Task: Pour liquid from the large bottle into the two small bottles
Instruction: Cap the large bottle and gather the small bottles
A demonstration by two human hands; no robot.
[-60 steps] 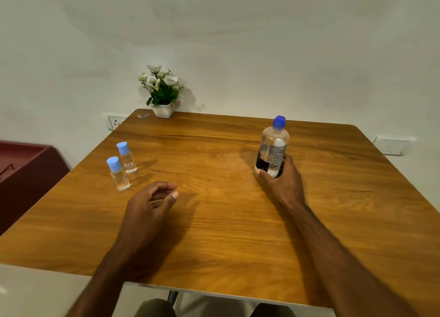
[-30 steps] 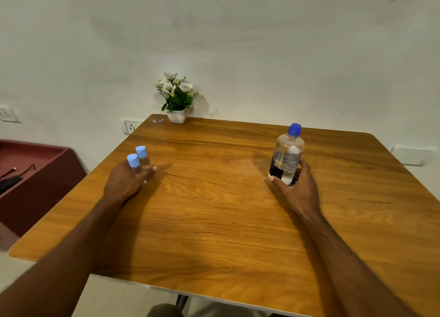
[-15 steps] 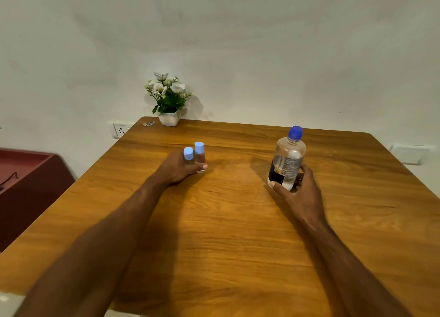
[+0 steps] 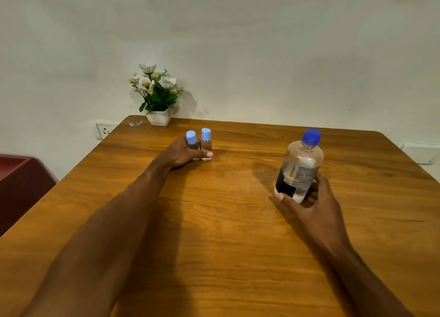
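1. Both small bottles have travelled with the left hand: two seconds ago they stood untouched near the table's left edge, and now they sit far out toward the middle of the wooden table, closer to the flower pot than before.
2. Its grip is curled round the pair, thumb wrapped across their bases on the near side. The nearer small bottle is pressed against the palm and leans a little; the farther small bottle stands upright, touching it on the side away from the palm. Their bases appear to rest on the wood, though the thumb hides part of that.
3. Meanwhile the right hand has tilted the large bottle, which stood upright a second ago. Thumb and fingers pinch its lower body from below and behind, so the blue cap leans away from the wrist. Whether its base has left the table I cannot tell.
4. All three caps are on, so no pouring has begun.
5. My reading: the receiving bottles are now gathered within reach of the pouring hand, well apart from it across open wood. Unscrewing the caps looks like the next need, and with both hands occupied, one must let go first.
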